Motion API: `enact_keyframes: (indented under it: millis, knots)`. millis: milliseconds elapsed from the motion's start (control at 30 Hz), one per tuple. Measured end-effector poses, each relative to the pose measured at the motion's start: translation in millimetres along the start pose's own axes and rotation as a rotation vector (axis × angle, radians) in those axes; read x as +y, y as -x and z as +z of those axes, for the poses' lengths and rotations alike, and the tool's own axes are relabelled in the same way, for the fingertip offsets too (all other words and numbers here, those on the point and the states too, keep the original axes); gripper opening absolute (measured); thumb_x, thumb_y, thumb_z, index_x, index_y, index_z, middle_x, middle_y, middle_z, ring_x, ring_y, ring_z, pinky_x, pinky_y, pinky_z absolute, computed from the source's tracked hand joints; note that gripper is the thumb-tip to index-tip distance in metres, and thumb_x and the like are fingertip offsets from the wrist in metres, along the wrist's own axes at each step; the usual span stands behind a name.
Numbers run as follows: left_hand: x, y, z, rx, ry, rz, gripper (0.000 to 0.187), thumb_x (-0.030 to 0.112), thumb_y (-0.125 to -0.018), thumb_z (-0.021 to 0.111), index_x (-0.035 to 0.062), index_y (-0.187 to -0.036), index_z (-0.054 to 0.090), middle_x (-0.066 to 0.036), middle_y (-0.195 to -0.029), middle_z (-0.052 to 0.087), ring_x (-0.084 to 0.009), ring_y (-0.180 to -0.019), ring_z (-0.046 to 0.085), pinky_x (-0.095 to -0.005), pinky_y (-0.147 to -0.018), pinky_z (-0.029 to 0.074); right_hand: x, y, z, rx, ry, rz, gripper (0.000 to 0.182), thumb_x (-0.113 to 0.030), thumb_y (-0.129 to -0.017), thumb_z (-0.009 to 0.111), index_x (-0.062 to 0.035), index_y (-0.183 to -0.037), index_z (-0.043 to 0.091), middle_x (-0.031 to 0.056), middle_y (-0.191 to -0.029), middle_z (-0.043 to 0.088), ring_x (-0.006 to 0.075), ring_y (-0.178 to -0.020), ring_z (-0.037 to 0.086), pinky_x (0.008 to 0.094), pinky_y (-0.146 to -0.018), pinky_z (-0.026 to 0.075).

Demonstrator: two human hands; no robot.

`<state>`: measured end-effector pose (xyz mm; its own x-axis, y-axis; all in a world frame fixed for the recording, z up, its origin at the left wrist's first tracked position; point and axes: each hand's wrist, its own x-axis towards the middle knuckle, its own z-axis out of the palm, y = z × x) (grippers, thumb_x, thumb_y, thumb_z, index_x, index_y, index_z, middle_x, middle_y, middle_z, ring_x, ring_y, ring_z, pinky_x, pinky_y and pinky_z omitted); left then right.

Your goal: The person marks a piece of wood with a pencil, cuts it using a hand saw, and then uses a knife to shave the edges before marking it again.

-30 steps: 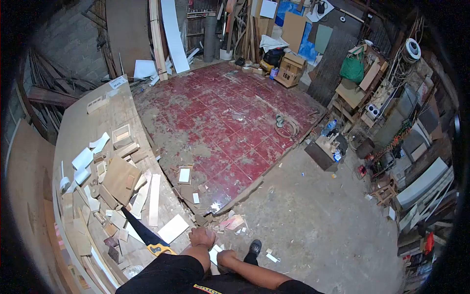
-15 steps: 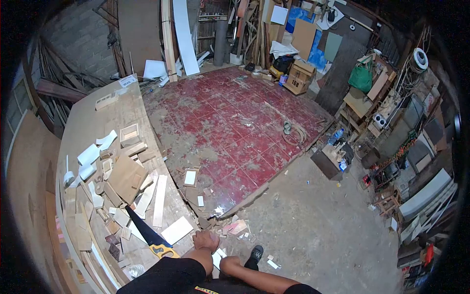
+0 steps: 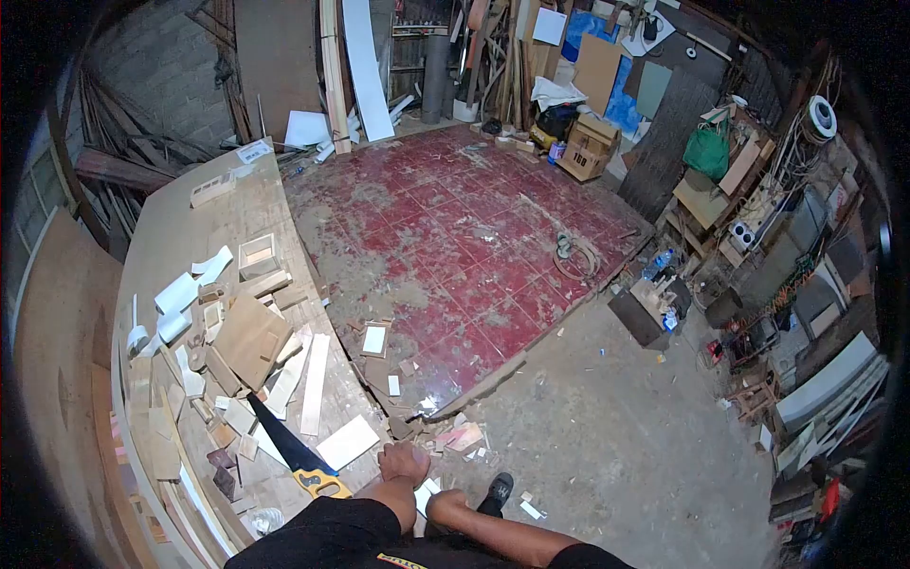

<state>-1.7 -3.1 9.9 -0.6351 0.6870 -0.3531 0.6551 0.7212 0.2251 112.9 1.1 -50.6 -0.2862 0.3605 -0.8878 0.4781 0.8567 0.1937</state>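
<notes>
My left hand (image 3: 404, 463) is closed in a fist beside the workbench's near right edge, and what its fingers hold is hidden. Just below it, my right hand (image 3: 445, 505) is closed at the edge of a narrow white board piece (image 3: 425, 494), which shows between both forearms. A hand saw (image 3: 320, 485) with a yellow handle and dark blade lies on the bench to the left of my hands. Close to my left fist, a white rectangular panel (image 3: 347, 442) rests on the bench.
The workbench (image 3: 256, 211) carries wood offcuts, a small open wooden box (image 3: 258, 256) and curled white sheets (image 3: 176, 294). Beyond it is a raised red tiled floor (image 3: 445, 237) with a broken edge. A cardboard box (image 3: 589, 149) and clutter line the walls. My shoe (image 3: 500, 488) stands on concrete.
The whole view has shifted slightly, with the scene sitting a little further right. Both hands keep nearly the same closed pose and place; the saw and panel stay put on the bench.
</notes>
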Motion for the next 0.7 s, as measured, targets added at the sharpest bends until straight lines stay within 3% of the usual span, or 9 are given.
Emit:
enact_keyframes:
  millis: [67, 167, 233, 333, 467, 567, 600, 700]
  knots:
    - [3.5, 1.6, -1.0, -0.023, -0.025, -0.024, 0.055, 0.054, -0.085, 0.054, 0.0108, -0.116, 0.065, -0.009, -0.122, 0.063, -0.0286, -0.119, 0.050, -0.0446, -0.098, 0.039, -0.1, 4.0, -1.7, -0.045, 0.084, 0.023, 0.030, -0.023, -0.069, 0.083, -0.0221, -0.099, 0.079, -0.0081, -0.100, 0.073, 0.0111, -0.085, 0.069, 0.0376, -0.063, 0.055]
    - [2.8, 2.2, -3.3, -0.020, -0.008, 0.000, 0.053, 0.054, -0.086, 0.051, 0.0114, -0.115, 0.065, -0.009, -0.122, 0.063, -0.0286, -0.119, 0.050, -0.0443, -0.098, 0.039, 3.2, -1.2, -4.8, -0.093, -0.085, -0.019, 0.026, -0.026, -0.076, 0.078, -0.0199, -0.101, 0.078, -0.0048, -0.102, 0.074, 0.0146, -0.085, 0.070, 0.0416, -0.062, 0.055]
    - [2.8, -0.1, 1.8, -0.010, -0.001, -0.010, 0.054, 0.054, -0.087, 0.050, 0.0107, -0.115, 0.065, -0.009, -0.121, 0.063, -0.0287, -0.118, 0.050, -0.0444, -0.097, 0.039, -1.4, -26.4, 20.4, 0.193, -0.266, -0.091, 0.024, -0.018, -0.080, 0.073, -0.0157, -0.103, 0.077, -0.0027, -0.107, 0.074, 0.0169, -0.091, 0.071, 0.0420, -0.064, 0.056]
    - [1.6, 1.7, -4.5, -0.018, -0.017, -0.013, 0.054, 0.053, -0.088, 0.048, 0.0088, -0.114, 0.065, -0.010, -0.120, 0.064, -0.0290, -0.117, 0.051, -0.0446, -0.097, 0.039, 23.9, 45.4, -0.7, 0.192, -0.139, -0.248, 0.026, -0.025, -0.084, 0.069, -0.0150, -0.108, 0.076, 0.0043, -0.108, 0.074, 0.0211, -0.094, 0.071, 0.0464, -0.062, 0.055]
    - [2.2, 0.1, -2.0, -0.018, 0.007, -0.004, 0.056, 0.053, -0.087, 0.049, 0.0065, -0.113, 0.065, -0.013, -0.117, 0.064, -0.0297, -0.116, 0.052, -0.0443, -0.098, 0.039, 33.4, 73.5, -9.6, 0.124, -0.131, -0.172, 0.027, -0.025, -0.085, 0.068, -0.0128, -0.108, 0.075, 0.0065, -0.109, 0.074, 0.0235, -0.092, 0.072, 0.0491, -0.064, 0.056]
    - [-2.7, -1.7, 4.2, 0.001, 0.007, -0.002, 0.057, 0.055, -0.086, 0.051, 0.0068, -0.113, 0.066, -0.014, -0.116, 0.064, -0.0300, -0.116, 0.052, -0.0441, -0.098, 0.039, 20.2, -7.6, 30.3, 0.196, -0.251, -0.213, 0.028, -0.027, -0.085, 0.066, -0.0115, -0.106, 0.076, 0.0074, -0.109, 0.074, 0.0269, -0.092, 0.072, 0.0509, -0.063, 0.056]
    - [-0.9, -0.9, 7.1, 0.020, 0.009, -0.001, 0.058, 0.055, -0.085, 0.051, 0.0069, -0.113, 0.066, -0.015, -0.116, 0.064, -0.0301, -0.116, 0.052, -0.0441, -0.097, 0.039, 12.2, -59.1, 57.3, 0.129, -0.350, -0.111, 0.029, -0.030, -0.086, 0.065, -0.0111, -0.104, 0.077, 0.0080, -0.107, 0.074, 0.0274, -0.089, 0.073, 0.0508, -0.062, 0.055]
    - [-1.1, -0.9, 4.3, -0.009, 0.010, 0.010, 0.059, 0.056, -0.085, 0.052, 0.0070, -0.113, 0.066, -0.013, -0.117, 0.064, -0.0300, -0.116, 0.052, -0.0441, -0.097, 0.039, 10.3, -9.7, 33.5, 0.242, -0.177, -0.175, 0.027, -0.029, -0.084, 0.068, -0.0131, -0.104, 0.077, 0.0061, -0.106, 0.074, 0.0237, -0.090, 0.072, 0.0479, -0.062, 0.055]
